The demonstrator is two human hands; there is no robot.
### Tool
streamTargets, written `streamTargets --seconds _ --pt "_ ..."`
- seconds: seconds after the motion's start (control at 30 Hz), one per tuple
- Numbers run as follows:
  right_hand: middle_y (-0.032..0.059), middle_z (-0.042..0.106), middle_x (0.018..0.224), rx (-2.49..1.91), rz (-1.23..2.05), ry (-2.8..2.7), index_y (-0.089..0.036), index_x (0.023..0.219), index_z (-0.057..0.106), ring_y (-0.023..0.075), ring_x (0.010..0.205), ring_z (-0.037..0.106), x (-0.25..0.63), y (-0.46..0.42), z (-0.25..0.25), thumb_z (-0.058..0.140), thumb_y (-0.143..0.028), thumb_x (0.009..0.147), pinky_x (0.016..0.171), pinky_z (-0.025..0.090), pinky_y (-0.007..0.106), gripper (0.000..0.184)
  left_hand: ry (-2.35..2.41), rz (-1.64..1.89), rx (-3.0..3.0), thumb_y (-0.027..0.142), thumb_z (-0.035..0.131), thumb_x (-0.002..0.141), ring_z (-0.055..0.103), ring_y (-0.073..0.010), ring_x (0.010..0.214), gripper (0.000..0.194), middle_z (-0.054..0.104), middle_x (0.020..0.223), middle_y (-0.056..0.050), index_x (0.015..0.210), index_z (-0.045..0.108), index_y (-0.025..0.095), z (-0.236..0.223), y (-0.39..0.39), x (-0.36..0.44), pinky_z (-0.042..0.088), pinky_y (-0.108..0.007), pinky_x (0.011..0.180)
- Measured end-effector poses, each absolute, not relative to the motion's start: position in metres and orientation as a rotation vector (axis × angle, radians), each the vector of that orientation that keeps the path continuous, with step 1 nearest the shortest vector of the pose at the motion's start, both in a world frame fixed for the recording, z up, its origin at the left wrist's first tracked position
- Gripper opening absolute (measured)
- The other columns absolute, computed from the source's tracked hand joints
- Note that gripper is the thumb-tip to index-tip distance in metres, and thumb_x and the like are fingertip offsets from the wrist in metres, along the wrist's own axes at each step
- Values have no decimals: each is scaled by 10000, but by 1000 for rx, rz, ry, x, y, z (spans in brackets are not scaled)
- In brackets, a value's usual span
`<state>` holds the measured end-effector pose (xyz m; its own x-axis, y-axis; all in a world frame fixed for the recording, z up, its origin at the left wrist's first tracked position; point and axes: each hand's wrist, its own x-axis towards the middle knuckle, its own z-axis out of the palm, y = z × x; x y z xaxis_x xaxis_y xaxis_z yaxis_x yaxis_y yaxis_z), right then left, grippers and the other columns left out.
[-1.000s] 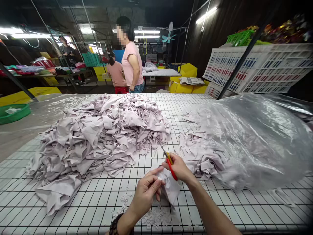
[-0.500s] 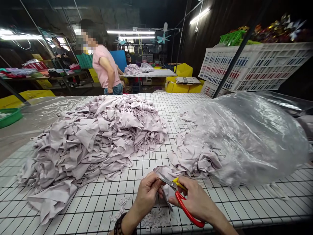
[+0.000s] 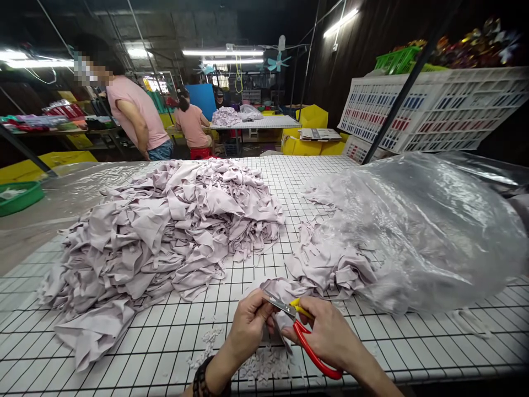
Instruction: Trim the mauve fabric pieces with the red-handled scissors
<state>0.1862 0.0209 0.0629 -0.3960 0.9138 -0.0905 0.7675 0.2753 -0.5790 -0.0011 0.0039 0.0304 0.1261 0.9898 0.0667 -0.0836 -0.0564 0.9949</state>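
Scissors (image 3: 308, 344) with one red and one yellow handle are gripped in my right hand (image 3: 328, 333), blades pointing left. Their tips reach the fingers of my left hand (image 3: 250, 322), which pinches a piece of pale lilac fabric (image 3: 281, 325). The fabric hangs down between both hands, and part of it is hidden behind them. Beneath my hands lies a scatter of small fabric snippets (image 3: 266, 365). A big heap of the same fabric pieces (image 3: 165, 220) rises on the left, and a smaller pile (image 3: 330, 264) lies just beyond my right hand.
A large clear plastic bag (image 3: 438, 237) covers the right of the grid-patterned table (image 3: 173, 336). White crates (image 3: 430, 110) stand behind it. At the far left is a green basket (image 3: 25, 198). A person in pink (image 3: 134, 113) is beyond the table; another person sits farther back.
The standing person in pink has moved left, uncovering a seated person behind. My hands and the scissors stay in almost the same place, with the view shifted slightly.
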Motion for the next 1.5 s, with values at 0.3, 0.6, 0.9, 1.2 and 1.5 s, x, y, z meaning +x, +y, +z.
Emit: streamTargets --seconds 0.3,0.6,0.9,1.2,1.5 --pt "-54 473 561 -1506 712 -2296 -202 583 380 105 545 394 188 21 56 649 -476 726 531 250 240 410 984 1158 1216 325 526 900 538 -67 504 241 533 806 -16 779 604 131 21 3 -5 462 -188 454" --pt "-66 365 523 -1452 1159 -2005 -197 553 385 88 509 323 196 29 46 636 -457 739 476 241 222 407 1006 1154 1185 380 542 880 523 -90 552 290 512 767 -15 752 610 129 17 4 -12 445 -206 508" --pt "-20 575 693 -1531 1286 -1673 -189 843 591 127 579 493 233 50 14 658 -382 720 527 393 234 239 1395 1235 1418 372 453 893 441 -146 651 296 456 674 -2 687 529 172 26 24 -111 381 -252 623" --pt "-2 591 761 -1397 1173 -1868 -185 923 558 154 674 535 181 44 3 667 -363 735 643 449 267 281 2367 865 1741 395 528 826 372 -352 1224 326 371 1291 -173 1042 555 151 -2 6 -105 352 -511 978" --pt "12 625 824 -1297 1213 -1904 -195 910 583 170 778 561 110 30 -21 582 -150 715 708 422 276 201 2036 715 1891 349 594 797 547 -268 895 188 585 907 -63 905 599 195 -13 -8 -61 443 -402 780"
